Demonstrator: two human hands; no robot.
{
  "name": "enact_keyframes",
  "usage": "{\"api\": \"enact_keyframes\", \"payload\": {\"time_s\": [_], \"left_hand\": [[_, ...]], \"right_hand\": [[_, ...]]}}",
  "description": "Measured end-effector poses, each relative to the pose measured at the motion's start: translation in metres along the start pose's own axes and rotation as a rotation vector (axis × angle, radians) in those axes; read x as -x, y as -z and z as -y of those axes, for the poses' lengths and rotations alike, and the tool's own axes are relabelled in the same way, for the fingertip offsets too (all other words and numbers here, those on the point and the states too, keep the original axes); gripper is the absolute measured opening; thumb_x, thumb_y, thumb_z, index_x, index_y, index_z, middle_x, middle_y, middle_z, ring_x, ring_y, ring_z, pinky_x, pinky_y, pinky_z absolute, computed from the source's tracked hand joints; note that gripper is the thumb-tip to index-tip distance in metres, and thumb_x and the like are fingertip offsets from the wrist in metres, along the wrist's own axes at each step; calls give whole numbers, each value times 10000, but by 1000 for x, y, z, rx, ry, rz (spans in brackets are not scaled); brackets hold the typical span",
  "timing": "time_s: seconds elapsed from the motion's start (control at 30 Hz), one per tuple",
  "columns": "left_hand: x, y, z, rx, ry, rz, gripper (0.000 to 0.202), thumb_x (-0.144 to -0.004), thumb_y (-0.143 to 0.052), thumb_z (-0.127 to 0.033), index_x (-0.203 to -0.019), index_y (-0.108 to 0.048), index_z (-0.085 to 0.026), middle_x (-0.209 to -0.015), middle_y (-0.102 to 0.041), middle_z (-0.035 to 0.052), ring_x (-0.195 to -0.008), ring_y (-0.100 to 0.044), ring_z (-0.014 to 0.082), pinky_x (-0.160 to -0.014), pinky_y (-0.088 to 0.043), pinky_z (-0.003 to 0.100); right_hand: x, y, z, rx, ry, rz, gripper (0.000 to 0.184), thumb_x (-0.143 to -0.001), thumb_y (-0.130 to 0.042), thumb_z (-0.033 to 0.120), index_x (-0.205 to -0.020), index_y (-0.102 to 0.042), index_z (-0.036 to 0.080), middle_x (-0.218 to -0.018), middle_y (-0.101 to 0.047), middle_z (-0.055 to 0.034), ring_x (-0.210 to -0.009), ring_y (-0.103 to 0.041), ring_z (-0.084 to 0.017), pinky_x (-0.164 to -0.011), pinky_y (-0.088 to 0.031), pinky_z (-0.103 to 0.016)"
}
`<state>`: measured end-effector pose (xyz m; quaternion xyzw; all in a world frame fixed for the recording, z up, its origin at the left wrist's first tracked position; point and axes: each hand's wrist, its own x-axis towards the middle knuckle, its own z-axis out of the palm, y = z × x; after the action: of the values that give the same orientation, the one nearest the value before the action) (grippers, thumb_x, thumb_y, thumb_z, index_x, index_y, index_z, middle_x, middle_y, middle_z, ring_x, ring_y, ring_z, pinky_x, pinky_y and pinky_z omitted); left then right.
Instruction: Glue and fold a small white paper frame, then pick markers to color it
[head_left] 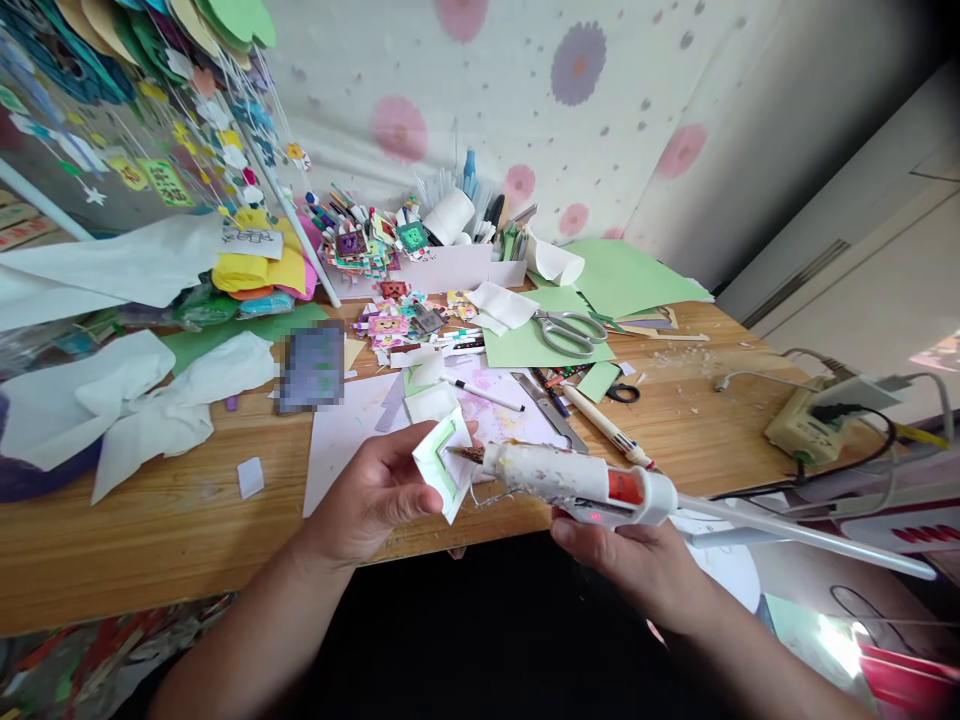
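Frame centre: left hand (375, 492) pinches folded paper piece (442, 468) | right of centre: right hand (641, 562) grips glue gun (555, 474) | I judge paper light, creasable, best held by edges; gun stiff, by handle

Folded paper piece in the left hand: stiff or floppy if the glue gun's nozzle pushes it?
The folded paper piece would probably flex under a push from the glue gun: the sheet looks thin. Its folded edges may add a little stiffness. It is likely light, being small enough for the left hand to pinch.
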<state>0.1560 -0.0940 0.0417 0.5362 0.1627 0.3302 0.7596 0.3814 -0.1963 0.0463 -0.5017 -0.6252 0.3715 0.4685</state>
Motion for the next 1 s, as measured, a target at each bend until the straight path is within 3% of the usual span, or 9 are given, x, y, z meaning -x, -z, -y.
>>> {"api": "enact_keyframes", "payload": {"time_s": [0.13, 0.33, 0.43, 0.53, 0.67, 0.8, 1.0], "left_hand": [[1, -1, -2, -32, -5, 6, 388, -739, -749, -372, -1084, -685, -207, -905, -671, 56, -702, -624, 176, -578, -514, 270], [2, 4, 1, -102, -27, -29, 413, -721, -764, -396, -1074, -695, -194, -948, -685, 65, -855, -605, 195, -720, -499, 272], [2, 5, 1, -92, -31, -25, 429, -730, -756, -398, -1109, -692, -207, -1006, -701, 75, -939, -606, 220, -805, -488, 301], [1, 4, 1, -77, -34, -26, 459, -728, -756, -405, -1136, -686, -208, -1046, -711, 91, -979, -615, 244, -861, -471, 334], [1, 2, -1, -62, -28, -26, 494, -724, -756, -414, -1166, -675, -211, -1080, -711, 111, -967, -631, 268, -837, -477, 357], [1, 2, -1, -80, -46, -42, 509, -704, -763, -443, -1147, -690, -202, -1082, -710, 116, -1013, -617, 289, -876, -451, 365], [2, 3, -2, -108, -26, -48, 526, -687, -769, -466, -1133, -697, -197, -1038, -709, 107, -945, -602, 252, -796, -447, 318]], "right_hand": [[1, 1, -2, 30, 10, -8, 164, -865, -632, 342, -979, -702, 247, -696, -616, -13, -737, -618, -208, -755, -532, -339], [4, 3, -6, 114, 49, -19, 195, -879, -616, 321, -1055, -674, 260, -854, -661, -36, -798, -630, -208, -763, -536, -332], [2, 3, -1, 184, 106, -18, 129, -859, -630, 278, -969, -686, 245, -860, -669, -38, -775, -629, -198, -743, -538, -314], [-2, 4, 9, 221, 164, 80, 129, -880, -575, 248, -867, -703, 236, -791, -665, -41, -752, -629, -199, -695, -534, -293], [-5, 5, 16, 205, 178, 128, 176, -894, -549, 235, -936, -719, 247, -780, -680, -39, -752, -638, -198, -678, -534, -283], [-3, 5, 13, 212, 157, 84, 147, -885, -567, 240, -879, -714, 244, -789, -684, -34, -726, -639, -194, -677, -536, -284], [-1, 7, 9, 241, 111, 4, 103, -852, -612, 281, -800, -688, 234, -775, -687, -47, -717, -638, -220, -639, -530, -311]]}}
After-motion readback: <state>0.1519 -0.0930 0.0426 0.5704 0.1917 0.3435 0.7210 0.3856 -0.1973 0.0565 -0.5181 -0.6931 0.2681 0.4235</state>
